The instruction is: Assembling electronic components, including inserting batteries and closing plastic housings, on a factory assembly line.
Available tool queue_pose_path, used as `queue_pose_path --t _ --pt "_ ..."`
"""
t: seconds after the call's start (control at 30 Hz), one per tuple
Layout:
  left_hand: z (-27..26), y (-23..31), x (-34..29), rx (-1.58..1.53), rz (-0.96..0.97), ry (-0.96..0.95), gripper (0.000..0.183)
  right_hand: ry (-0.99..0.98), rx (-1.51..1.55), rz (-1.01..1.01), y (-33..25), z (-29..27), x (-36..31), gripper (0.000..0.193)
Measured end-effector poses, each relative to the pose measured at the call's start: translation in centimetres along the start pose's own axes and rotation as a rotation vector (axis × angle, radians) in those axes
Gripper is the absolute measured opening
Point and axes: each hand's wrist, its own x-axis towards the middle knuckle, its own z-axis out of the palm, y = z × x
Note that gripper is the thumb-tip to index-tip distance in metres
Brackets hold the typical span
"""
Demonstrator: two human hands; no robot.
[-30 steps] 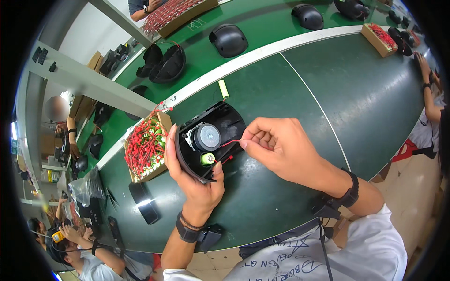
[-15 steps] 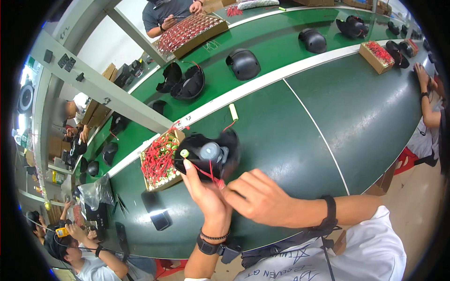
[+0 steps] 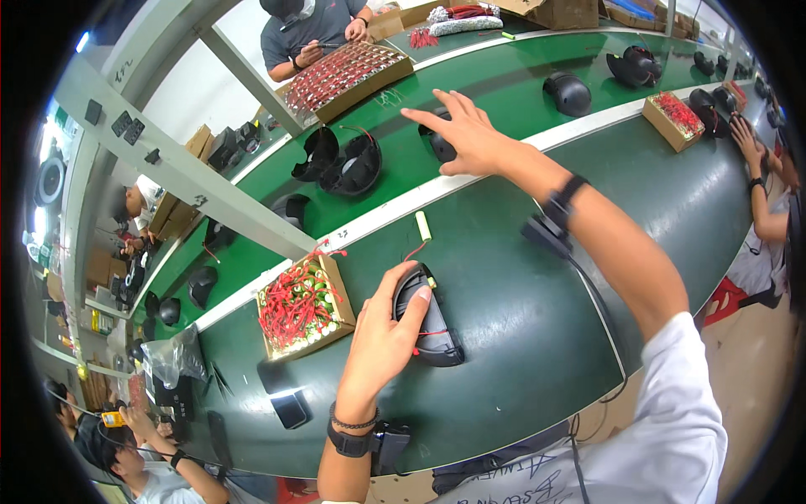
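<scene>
My left hand (image 3: 382,336) is wrapped over a black curved plastic shell (image 3: 438,343) that rests on the dark green table. Its thumb lies along the shell's inside, and a bit of red wire shows below the thumb. My right hand (image 3: 470,139) is stretched out over the green conveyor belt with its fingers spread, holding nothing. Right behind its fingers is a black rounded shell (image 3: 440,149), partly hidden by the hand. Just beyond the left hand, a pale green cylindrical battery (image 3: 422,226) lies on the table, a red wire running from it toward the held shell.
Left of my left hand stands a cardboard box (image 3: 340,290) of batteries with red wires. A dark phone-like slab (image 3: 290,409) and a clear plastic bag (image 3: 174,357) lie farther left. More black shells (image 3: 353,164) sit along the belt. A metal post (image 3: 227,193) slants across the left; co-workers sit around.
My right hand has let go of the red wire and moved far forward over the belt, opening. My left hand has turned over, setting the shell down on the table.
</scene>
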Motion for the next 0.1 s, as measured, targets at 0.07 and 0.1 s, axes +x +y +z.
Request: queue_pose_path --t 0.07,0.1 --pt "0.0 -0.7 0.8 0.0 0.043 -0.023 0.043 -0.257 -0.033 0.044 2.9 1.5 3.0 0.102" --pt "0.0 -1.5 1.2 -0.006 0.073 -0.042 0.043 -0.526 -0.06 0.077 3.4 1.9 4.5 0.11"
